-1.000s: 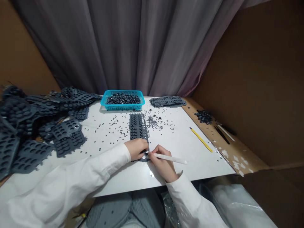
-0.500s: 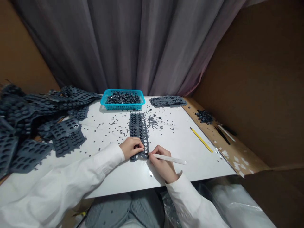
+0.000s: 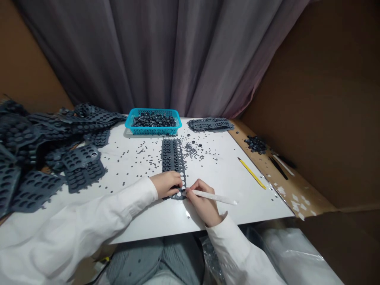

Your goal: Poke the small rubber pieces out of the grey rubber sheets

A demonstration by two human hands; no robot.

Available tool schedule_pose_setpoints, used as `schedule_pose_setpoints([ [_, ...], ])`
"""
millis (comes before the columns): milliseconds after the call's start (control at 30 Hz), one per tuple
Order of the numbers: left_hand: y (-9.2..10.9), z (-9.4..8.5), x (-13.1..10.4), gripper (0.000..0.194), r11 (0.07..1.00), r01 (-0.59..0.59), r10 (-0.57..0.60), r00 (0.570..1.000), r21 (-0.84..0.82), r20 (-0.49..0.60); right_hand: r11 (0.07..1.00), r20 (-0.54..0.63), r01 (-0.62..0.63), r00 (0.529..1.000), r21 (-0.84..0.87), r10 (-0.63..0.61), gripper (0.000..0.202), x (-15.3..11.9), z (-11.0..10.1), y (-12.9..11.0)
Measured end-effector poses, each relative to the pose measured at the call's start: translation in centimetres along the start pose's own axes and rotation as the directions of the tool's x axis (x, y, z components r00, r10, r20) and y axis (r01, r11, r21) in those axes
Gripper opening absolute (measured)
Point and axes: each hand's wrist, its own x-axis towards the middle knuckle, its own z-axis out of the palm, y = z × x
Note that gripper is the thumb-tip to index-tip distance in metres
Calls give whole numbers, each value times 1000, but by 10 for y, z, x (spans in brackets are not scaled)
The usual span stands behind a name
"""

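A dark grey rubber strip [image 3: 170, 156] with rows of holes and small ring-shaped parts lies lengthwise on the white table. My left hand [image 3: 166, 184] rests on its near end, fingers bent and pressed to the rubber; the fingertips are partly hidden. Pinched like a pen in my right hand [image 3: 204, 202] is a slim white stick [image 3: 218, 197]. Its tip meets the strip's near right edge, beside open holes, and the tip itself is hard to make out. Tiny dark discs [image 3: 191, 150] are scattered around the strip.
Behind the strip stands a turquoise basket [image 3: 154, 130] of small black parts. Perforated rubber sheets [image 3: 80, 160] are heaped at left, and another rubber piece [image 3: 210, 124] lies at back right. At right are a yellow pencil-like tool [image 3: 251, 173], a black pile [image 3: 255, 145] and paper scraps [image 3: 297, 202].
My left hand has shifted slightly to the right along the strip's near end. My right hand stays almost in place, with the white stick's rear end a little farther right. The view has moved slightly.
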Motion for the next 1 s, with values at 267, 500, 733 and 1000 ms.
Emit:
schedule_pose_setpoints([
  [267, 5, -5, 6, 4, 984, -86, 76, 995, 156, 68, 996, -9, 46, 999, -75, -47, 19, 0, 3, -6],
  [500, -5, 1, 2, 9, 958, 35, -70, 991, -283, -116, 994, -6, 34, 999, -106, -35, 19, 1, 2, -7],
  [733, -22, -24, -16, 20, 188, 139, -764, 642, -972, -56, 998, -22, -1, 1000, -59, 0, 17, 1, 0, -4],
  [1000, -12, -31, -4, 20, -152, 227, -652, 709, -962, 270, 999, 7, -30, 1000, 37, 30, 15, 14, 3, -5],
])
